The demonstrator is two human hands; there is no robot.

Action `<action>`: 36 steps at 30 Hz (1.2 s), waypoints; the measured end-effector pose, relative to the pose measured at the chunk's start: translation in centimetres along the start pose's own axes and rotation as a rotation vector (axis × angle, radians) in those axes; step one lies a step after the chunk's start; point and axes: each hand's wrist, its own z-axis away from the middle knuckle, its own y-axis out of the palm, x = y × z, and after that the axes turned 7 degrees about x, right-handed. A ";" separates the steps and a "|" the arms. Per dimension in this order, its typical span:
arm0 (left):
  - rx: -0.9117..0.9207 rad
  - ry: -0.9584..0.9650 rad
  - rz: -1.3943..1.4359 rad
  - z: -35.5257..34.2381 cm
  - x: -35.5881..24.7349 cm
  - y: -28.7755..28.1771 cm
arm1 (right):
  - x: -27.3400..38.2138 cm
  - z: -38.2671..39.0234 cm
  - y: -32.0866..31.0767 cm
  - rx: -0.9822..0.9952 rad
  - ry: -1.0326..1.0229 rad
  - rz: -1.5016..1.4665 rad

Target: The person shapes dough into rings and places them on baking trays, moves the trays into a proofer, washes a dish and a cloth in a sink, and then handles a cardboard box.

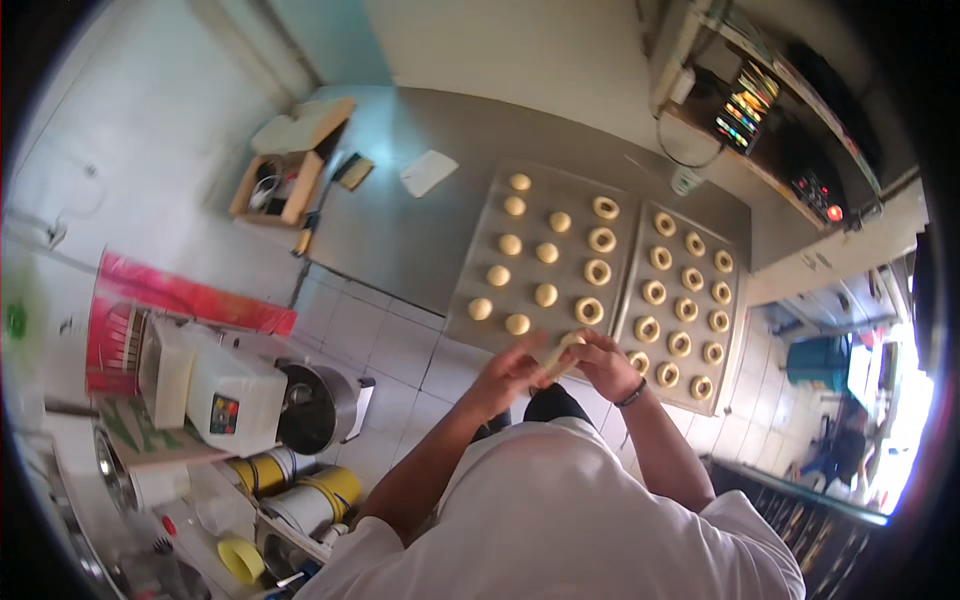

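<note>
My left hand (510, 366) and my right hand (603, 362) meet over the near edge of a metal baking tray (560, 190), together pinching a pale piece of dough (557, 358). On that tray lie several round dough balls (510, 244) on the left and a column of dough rings (598, 271) on the right. A second tray (733, 300) beside it, to the right, is filled with several dough rings (686, 308). A dark band sits on my right wrist.
The trays rest on a steel table (400, 220) with a wooden box (275, 188), a white sheet (428, 171) and a dark card. At left stand a white mixer with steel bowl (318, 405) and yellow buckets (330, 490). A shelf with lit equipment (745, 105) hangs at right.
</note>
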 end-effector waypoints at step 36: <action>-0.084 0.064 -0.233 -20.0 -5.0 -2.6 | 4.9 -4.1 -4.3 -0.451 -0.107 0.283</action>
